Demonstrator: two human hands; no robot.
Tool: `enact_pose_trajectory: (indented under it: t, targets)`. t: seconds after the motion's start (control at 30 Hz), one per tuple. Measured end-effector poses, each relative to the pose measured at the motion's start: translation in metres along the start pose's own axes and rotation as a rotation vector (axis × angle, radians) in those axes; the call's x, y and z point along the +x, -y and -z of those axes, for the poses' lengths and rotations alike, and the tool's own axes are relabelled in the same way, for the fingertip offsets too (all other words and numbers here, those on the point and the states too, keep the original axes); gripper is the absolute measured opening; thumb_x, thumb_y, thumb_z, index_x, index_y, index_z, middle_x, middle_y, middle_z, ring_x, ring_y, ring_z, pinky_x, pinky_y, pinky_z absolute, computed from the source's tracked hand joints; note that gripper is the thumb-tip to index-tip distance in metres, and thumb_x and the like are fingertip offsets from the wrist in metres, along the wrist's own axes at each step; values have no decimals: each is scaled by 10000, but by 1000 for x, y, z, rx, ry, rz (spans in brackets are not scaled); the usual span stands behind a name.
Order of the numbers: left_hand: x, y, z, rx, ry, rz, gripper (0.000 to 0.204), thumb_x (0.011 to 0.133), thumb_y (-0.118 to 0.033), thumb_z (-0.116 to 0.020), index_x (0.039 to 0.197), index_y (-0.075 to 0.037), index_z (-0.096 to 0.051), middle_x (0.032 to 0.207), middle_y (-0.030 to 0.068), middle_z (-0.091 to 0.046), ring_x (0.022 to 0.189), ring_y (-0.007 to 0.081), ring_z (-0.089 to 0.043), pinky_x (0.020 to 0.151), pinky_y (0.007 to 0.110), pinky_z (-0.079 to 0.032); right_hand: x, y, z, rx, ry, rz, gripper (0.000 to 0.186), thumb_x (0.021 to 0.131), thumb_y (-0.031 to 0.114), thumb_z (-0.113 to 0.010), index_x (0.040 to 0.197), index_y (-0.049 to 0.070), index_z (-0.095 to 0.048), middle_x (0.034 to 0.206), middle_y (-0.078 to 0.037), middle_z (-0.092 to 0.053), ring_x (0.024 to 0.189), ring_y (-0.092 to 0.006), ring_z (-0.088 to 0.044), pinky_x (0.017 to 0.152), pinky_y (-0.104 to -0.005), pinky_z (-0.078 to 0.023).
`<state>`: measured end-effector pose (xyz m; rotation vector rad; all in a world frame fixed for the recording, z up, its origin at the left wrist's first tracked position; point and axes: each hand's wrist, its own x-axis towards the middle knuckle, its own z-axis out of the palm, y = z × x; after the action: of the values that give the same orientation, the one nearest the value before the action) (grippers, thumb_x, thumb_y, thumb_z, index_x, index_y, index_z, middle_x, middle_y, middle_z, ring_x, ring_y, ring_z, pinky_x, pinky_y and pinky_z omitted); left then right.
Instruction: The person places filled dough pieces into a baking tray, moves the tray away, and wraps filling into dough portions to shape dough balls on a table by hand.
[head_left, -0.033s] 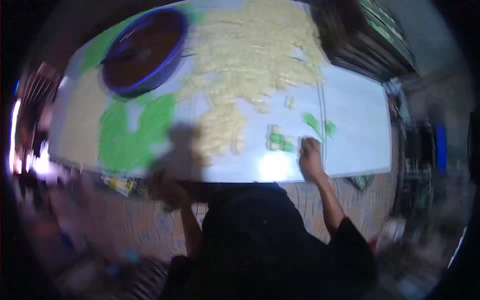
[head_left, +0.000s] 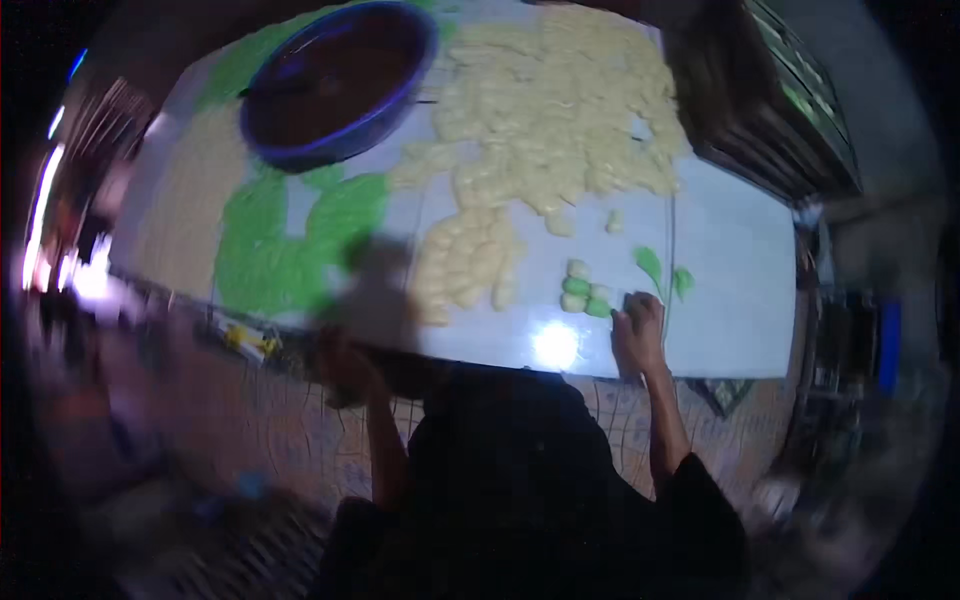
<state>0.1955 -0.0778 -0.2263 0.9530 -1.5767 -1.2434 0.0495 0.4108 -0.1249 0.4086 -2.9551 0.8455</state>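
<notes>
My right hand [head_left: 640, 325] is at the near part of the white desk [head_left: 735, 300], with the fingers bent inward in a narrow shape; I cannot tell if a small piece is inside them. Just to its left lies a small cluster of green and pale dough-like pieces [head_left: 576, 287], and beyond my fingers are two flat green scraps [head_left: 648, 264], a little apart from each other. My left hand [head_left: 348, 372] is blurred and dark by the near edge, so I cannot tell whether it is wide, narrow or holding something.

Compared with the picture just before, mainly my view has shifted: the things appear lower and more to the right, and their outlines are sharper. The cluster and the scraps keep about the same places around my right hand, so I judge that the work itself has not advanced visibly. The pale-yellow pieces [head_left: 465, 255] lie between the cluster and the green mass [head_left: 250, 260].
</notes>
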Motion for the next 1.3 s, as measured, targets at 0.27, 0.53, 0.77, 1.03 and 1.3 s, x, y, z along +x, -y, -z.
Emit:
enact_pose_trajectory:
  t: [0.27, 0.53, 0.77, 1.03, 1.3]
  targets:
    - [29, -74, 57, 96, -99, -160, 188, 877, 2, -496, 1015, 9, -623, 1002, 123, -651, 964, 217, -617, 841, 299, -472, 63, 170, -19, 494, 356, 185, 366, 827, 89, -573, 1183, 3, -584, 1057, -140, -640, 958, -230, -616, 800, -335, -491]
    - [96, -85, 41, 592, 148, -505, 344, 811, -58, -571, 1153, -32, -589, 1150, 174, -590, 1161, 352, -494, 963, 479, -369, 107, 391, -174, 167, 643, 1214, 939, 689, 202, -744, 1465, 106, -225, 1384, -149, -425, 1251, -365, -391, 1028, -432, -350]
    - [110, -44, 29, 587, 52, -549, 249, 795, 10, -544, 1030, -14, -623, 1097, 143, -610, 1155, 314, -506, 970, 454, -349, 122, 423, -249, -98, 477, 1265, 751, 717, 290, -730, 1355, 75, -396, 1258, -138, -527, 1254, -278, -422, 1017, -446, -326]
    - [111, -30, 26, 494, -53, -509, 283, 775, 93, -511, 1027, 6, -606, 1080, 156, -619, 1102, 337, -542, 958, 450, -394, 37, 333, -168, 229, 957, 1327, 207, 897, 221, -533, 873, 25, -593, 837, -149, -577, 901, -324, -572, 813, -458, -481]
    - [17, -126, -54, 207, 355, -309, 474, 885, -170, -576, 1307, 14, -460, 1173, 200, -571, 1108, 338, -529, 987, 420, -393, 51, 227, -31, 1630, 651, 50, 659, 947, 587, -343, 1162, -16, -499, 829, -79, -604, 414, -63, -435, 412, -177, -365]
